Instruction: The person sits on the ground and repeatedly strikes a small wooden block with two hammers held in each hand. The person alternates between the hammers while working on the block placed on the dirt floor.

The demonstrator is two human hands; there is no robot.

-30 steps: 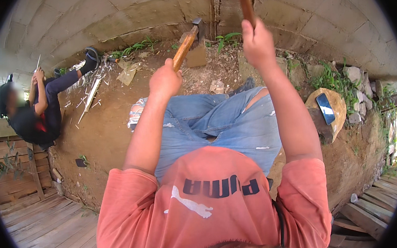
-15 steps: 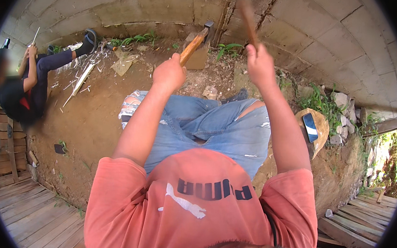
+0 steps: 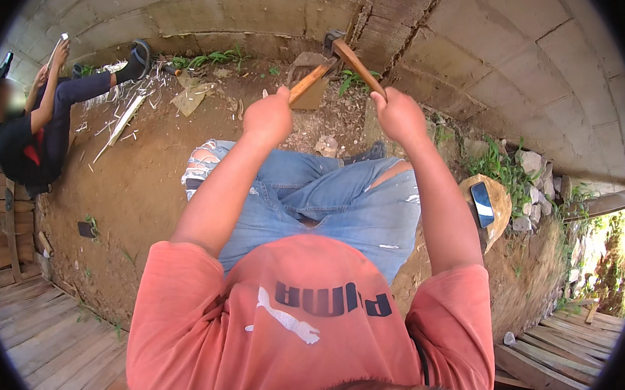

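Observation:
My left hand [image 3: 267,117] is closed round the orange-brown wooden handle [image 3: 308,85] of a tool that slants up and right. Its far end is largely hidden at the crossing; a dark metal head showed there earlier. In my right hand [image 3: 400,114] is a hammer [image 3: 359,67], its wooden handle leaning up and left. The dark hammer head [image 3: 333,41] is at the far end of the left tool, over a stone block [image 3: 310,59]; whether metal touches metal I cannot tell. Both arms reach forward above my crossed legs in torn jeans [image 3: 304,181].
A block wall [image 3: 257,18] curves behind the work spot. At the far left sits a person [image 3: 36,124] holding a pale stick, beside pale split strips [image 3: 125,125]. A phone [image 3: 483,205] lies on a rock [image 3: 502,207] at right. Wooden planks [image 3: 54,336] lie lower left.
My right hand has swung the hammer down and left from a raised position onto the end of the left tool. My left hand stays nearly in place. The other person's hands have risen.

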